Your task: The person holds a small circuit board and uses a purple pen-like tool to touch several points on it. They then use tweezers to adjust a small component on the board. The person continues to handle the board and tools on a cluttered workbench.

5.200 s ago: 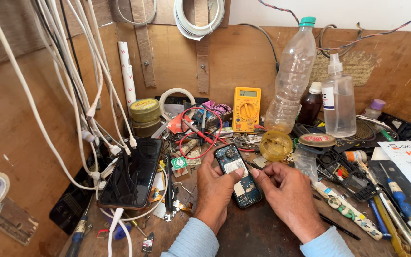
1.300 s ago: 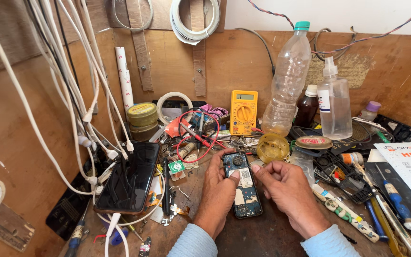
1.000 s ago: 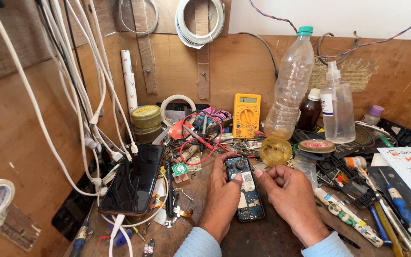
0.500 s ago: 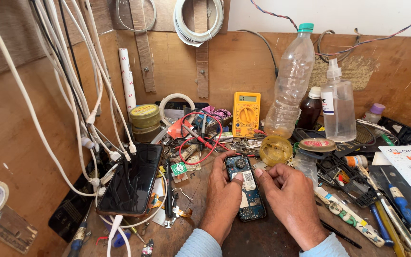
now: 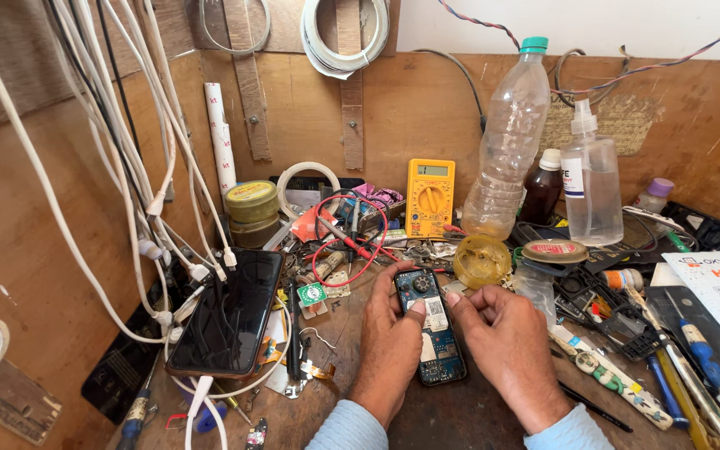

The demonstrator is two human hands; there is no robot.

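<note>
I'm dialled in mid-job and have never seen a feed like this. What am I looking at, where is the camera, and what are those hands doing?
There is no machine here: a person works with two bare hands, and the single picture comes from a camera on that person's head, looking down at a cluttered wooden bench. The left hand and right hand rest either side of a small opened phone lying flat, its blue circuit board showing; both thumbs touch it. Left of it lies a larger black phone among white cables. Behind stand a yellow multimeter, a clear plastic bottle, a spray bottle and a dark brown bottle. Screwdrivers lie at the right.
</note>
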